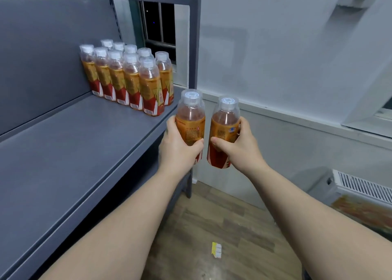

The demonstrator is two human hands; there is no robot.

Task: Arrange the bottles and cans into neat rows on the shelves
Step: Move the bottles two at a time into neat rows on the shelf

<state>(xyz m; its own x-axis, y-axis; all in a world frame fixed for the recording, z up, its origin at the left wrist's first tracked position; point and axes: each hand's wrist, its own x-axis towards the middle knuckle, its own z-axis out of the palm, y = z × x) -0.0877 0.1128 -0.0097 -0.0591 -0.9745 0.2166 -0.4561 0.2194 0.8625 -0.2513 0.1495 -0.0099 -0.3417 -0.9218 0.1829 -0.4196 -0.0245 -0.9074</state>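
The left grip covers the lower half of its clear plastic bottle of amber drink; the right grip hides part of the second amber bottle. Label print is too small to read. Beyond the left grip, the rear white-capped bottles show little but caps behind the front row. Right of the right grip, a white slatted crate is cut off, its contents blurred.

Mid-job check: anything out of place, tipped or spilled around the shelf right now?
The shelf bottles stand upright in tidy rows; no spill shows. One oddity: a small yellow-and-white scrap lies on the wood floor, perhaps litter or a torn label.
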